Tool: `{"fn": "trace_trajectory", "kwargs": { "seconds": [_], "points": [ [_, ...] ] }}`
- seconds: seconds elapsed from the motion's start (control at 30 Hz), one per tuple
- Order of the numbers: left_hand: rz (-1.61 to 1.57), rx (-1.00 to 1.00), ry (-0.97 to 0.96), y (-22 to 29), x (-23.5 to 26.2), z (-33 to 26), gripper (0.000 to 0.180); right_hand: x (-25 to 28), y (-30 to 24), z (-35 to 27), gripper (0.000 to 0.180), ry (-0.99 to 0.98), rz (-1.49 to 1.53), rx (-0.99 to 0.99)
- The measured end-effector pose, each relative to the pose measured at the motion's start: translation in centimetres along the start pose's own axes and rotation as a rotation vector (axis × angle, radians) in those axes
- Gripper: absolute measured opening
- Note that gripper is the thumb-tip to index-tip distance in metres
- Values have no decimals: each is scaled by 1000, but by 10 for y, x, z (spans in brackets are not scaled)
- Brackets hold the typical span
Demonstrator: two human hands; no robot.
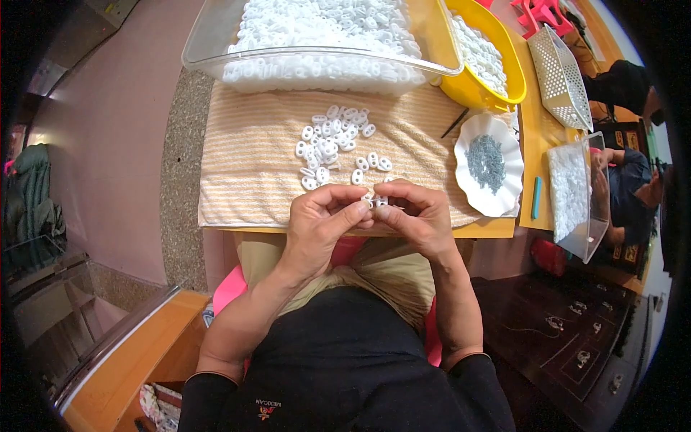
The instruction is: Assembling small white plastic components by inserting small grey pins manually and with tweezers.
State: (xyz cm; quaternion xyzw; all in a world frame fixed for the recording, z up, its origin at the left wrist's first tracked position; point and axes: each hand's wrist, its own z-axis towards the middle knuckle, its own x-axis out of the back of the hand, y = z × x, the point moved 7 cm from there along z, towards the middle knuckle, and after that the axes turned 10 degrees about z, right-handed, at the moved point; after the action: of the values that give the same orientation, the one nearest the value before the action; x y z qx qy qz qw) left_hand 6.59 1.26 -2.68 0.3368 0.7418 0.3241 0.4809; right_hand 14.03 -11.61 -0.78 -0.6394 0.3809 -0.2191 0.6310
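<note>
Close to the near edge of the towel, my left hand (322, 219) and my right hand (419, 216) meet with thumbs and forefingers pinched. Between their fingertips is a small white plastic piece (374, 201) with holes, partly hidden by the fingers; both hands grip it. Just beyond them lies a loose pile of white oval two-hole pieces (332, 137), and several strays sit right of it. To the right of my right hand stands a white scalloped dish (466, 194) holding many small grey metal pins or screws (486, 162).
A striped towel (245, 158) covers the table. At its far side stand a clear bin (209, 50) and a yellow basin (515, 79), both full of white pieces. A dark thin tool (454, 123) lies near the dish. Another person (633, 187) sits at the right beside a clear box (597, 216).
</note>
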Motion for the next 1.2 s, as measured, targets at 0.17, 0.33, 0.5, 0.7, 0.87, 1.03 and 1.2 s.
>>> {"fn": "trace_trajectory", "kwargs": {
  "seconds": [0.17,0.33,0.5,0.7,0.87,1.03,1.2],
  "points": [
    [-3,7,12,0,1,1,21,9,6,-2,32,5,4,-108],
    [5,15,9,0,2,1,21,9,2,0,32,24,51,-93],
    [13,23,-7,0,0,1,21,8,2,1,29,41,113,-102],
    [23,37,-26,0,-1,-1,21,7,4,-1,32,6,108,-122],
    [23,51,-31,1,-2,-1,21,8,10,-2,31,-6,150,-117],
    [18,51,-34,0,-2,0,21,6,6,-2,31,-5,193,-101],
    [23,56,-33,0,-2,0,20,5,4,-2,31,8,225,-106]
  ]
}}
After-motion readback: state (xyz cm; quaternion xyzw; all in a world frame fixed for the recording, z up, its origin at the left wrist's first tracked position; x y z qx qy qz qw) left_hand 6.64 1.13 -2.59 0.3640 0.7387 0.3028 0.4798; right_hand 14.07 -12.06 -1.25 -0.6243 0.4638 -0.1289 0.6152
